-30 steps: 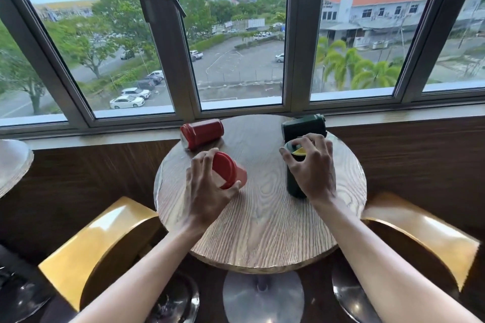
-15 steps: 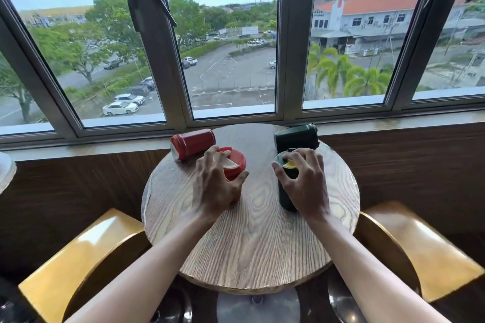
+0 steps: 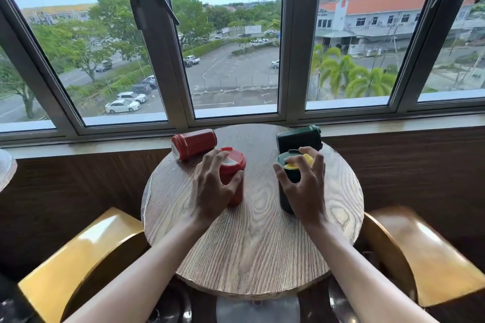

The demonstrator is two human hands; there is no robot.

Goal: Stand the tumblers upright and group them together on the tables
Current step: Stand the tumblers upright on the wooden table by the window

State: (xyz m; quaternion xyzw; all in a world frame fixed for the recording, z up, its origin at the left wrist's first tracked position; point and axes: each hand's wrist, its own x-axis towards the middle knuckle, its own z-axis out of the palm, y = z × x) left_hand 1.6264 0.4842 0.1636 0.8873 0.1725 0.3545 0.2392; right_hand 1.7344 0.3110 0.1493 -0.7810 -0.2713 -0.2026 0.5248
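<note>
So compared with a second ago, the near red tumbler (image 3: 234,178) has gone from tipped over, lid facing the camera, to standing straight up, long axis vertical and lid on top. The left hand (image 3: 210,191) still has its grip wrapped around it, thumb on the right side and fingers curled over the lid rim. The near green tumbler (image 3: 288,186) was already upright and hasn't changed, yellow-marked lid up; the right hand (image 3: 304,186) keeps its grip closed on the upper part, fingertips over the lid. Both of these stand around the middle of the round wooden surface (image 3: 252,244), apart from each other with bare wood between them. The other two are still lying on their sides near the far edge by the window: the far red tumbler (image 3: 193,144) at far left, long axis running roughly left-right with its lid end pointing left, and the far green tumbler (image 3: 298,137) at far right, also lying left-right, just behind the upright green one.
</note>
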